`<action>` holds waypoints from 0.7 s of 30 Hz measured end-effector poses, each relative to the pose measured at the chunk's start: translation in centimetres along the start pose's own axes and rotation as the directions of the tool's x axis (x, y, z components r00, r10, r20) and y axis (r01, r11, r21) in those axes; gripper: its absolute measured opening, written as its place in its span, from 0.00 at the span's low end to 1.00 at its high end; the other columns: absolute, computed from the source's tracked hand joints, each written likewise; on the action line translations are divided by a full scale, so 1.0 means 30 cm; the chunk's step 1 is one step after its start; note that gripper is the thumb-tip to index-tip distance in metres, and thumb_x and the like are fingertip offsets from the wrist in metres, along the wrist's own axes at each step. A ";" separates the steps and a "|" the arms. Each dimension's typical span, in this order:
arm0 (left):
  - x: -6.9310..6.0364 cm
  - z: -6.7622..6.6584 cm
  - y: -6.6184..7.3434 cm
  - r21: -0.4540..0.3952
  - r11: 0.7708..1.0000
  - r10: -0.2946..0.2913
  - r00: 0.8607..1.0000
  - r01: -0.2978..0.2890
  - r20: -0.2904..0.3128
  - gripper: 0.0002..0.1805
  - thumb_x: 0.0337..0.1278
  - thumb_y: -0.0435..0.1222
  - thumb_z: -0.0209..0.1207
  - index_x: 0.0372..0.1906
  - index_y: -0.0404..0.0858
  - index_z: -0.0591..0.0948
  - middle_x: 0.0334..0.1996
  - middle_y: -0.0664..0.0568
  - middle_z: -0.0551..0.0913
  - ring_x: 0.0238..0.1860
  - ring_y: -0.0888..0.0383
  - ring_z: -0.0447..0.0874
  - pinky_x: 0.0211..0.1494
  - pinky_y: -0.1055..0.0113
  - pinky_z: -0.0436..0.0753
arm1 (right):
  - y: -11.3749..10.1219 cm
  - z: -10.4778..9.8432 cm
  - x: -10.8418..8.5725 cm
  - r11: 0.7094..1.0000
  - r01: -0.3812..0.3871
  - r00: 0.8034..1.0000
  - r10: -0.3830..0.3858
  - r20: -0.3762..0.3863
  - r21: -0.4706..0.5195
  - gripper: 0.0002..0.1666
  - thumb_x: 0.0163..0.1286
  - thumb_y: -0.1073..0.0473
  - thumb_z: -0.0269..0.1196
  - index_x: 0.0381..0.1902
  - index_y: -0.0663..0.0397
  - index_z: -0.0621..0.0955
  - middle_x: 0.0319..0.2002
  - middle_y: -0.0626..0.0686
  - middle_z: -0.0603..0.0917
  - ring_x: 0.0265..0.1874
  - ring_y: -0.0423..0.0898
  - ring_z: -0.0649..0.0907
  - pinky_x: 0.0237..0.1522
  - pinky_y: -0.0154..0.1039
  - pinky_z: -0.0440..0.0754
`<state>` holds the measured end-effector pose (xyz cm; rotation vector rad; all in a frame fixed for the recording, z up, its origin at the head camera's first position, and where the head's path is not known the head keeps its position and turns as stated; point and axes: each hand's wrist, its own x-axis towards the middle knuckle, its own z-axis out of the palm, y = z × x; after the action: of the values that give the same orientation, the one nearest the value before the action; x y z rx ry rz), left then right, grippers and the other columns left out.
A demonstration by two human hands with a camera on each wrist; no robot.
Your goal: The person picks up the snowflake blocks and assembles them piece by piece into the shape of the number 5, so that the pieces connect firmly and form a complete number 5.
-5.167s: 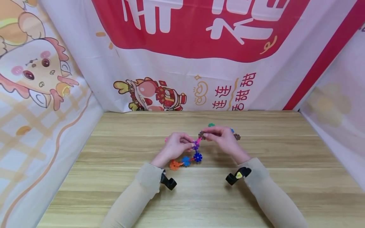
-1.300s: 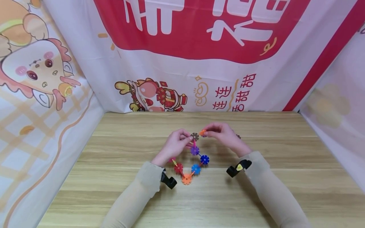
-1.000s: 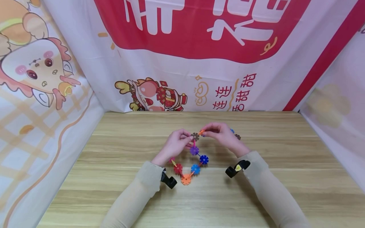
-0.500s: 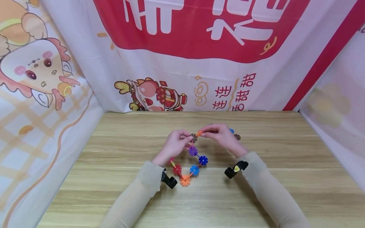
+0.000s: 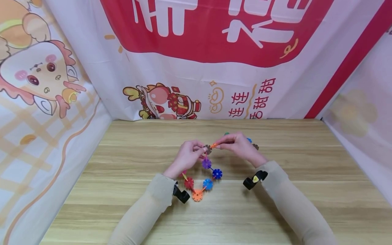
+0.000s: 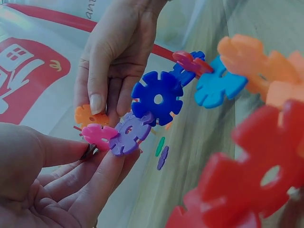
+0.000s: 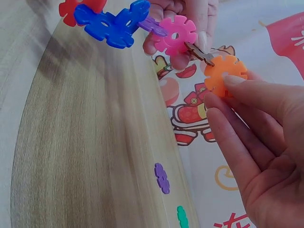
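Observation:
Notched plastic snowflake discs form a chain hanging from my left hand [image 5: 191, 154], whose thumb and fingers pinch a brown disc [image 7: 201, 53]. My right hand [image 5: 237, 144] pinches an orange disc [image 7: 216, 75], its edge meeting the brown one; how deep the slots engage cannot be told. From the brown disc the chain runs through a pink disc [image 7: 175, 36], a purple disc [image 6: 129, 135], a dark blue disc [image 5: 217, 174], a light blue disc [image 5: 208, 184] and another orange disc [image 5: 197, 196] to a red disc [image 5: 189, 183]. Its far end passes behind my left wrist.
Loose discs lie beyond my right hand: a green disc [image 5: 226, 133], a blue disc [image 5: 249, 140] and a brown disc [image 5: 255, 147]. A loose purple disc [image 7: 162, 178] shows in the right wrist view. Printed cloth [image 5: 183, 75] hangs behind the wooden table [image 5: 232, 217].
Earlier my right hand held the brown disc at the chain; now my left hand holds it. My right hand has brought an orange disc leftward against it. The chain has swung lower.

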<state>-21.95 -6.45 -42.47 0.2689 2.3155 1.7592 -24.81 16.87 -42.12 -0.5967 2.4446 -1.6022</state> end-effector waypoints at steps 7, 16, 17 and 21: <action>0.001 -0.001 -0.002 -0.004 1.000 0.002 1.000 -0.002 -0.012 0.06 0.72 0.31 0.59 0.43 0.31 0.83 0.35 0.47 0.88 0.33 0.52 0.88 0.41 0.58 0.88 | 0.000 0.004 -0.001 0.999 0.044 0.999 -0.045 -0.011 -0.031 0.06 0.68 0.65 0.71 0.42 0.52 0.91 0.40 0.48 0.90 0.41 0.47 0.88 0.46 0.41 0.86; 0.007 -0.004 -0.012 -0.029 1.000 -0.007 1.000 0.007 -0.012 0.06 0.72 0.31 0.59 0.44 0.31 0.83 0.36 0.45 0.88 0.33 0.52 0.88 0.41 0.59 0.88 | 0.012 0.014 0.001 0.996 0.056 0.998 -0.058 -0.030 -0.072 0.06 0.68 0.63 0.71 0.41 0.50 0.91 0.39 0.47 0.89 0.40 0.45 0.87 0.46 0.41 0.86; 0.007 -0.004 -0.015 -0.037 0.999 -0.008 1.000 0.007 -0.008 0.06 0.72 0.31 0.60 0.44 0.31 0.82 0.37 0.45 0.88 0.34 0.51 0.88 0.41 0.60 0.88 | 0.014 0.014 0.001 0.996 0.049 0.998 -0.051 -0.030 -0.070 0.06 0.68 0.63 0.71 0.42 0.50 0.91 0.39 0.47 0.89 0.40 0.45 0.87 0.46 0.41 0.86; 0.009 -0.004 -0.024 -0.078 0.997 -0.011 1.000 0.011 0.006 0.05 0.71 0.30 0.60 0.44 0.30 0.81 0.39 0.44 0.88 0.35 0.50 0.88 0.42 0.59 0.88 | 0.022 0.015 -0.002 0.998 0.023 0.999 -0.025 -0.030 -0.067 0.06 0.68 0.62 0.71 0.42 0.50 0.91 0.39 0.47 0.89 0.41 0.45 0.87 0.47 0.42 0.85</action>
<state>-22.26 -6.66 -43.14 0.2467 2.2341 1.8363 -24.77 16.74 -42.90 -0.6176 2.5309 -1.5557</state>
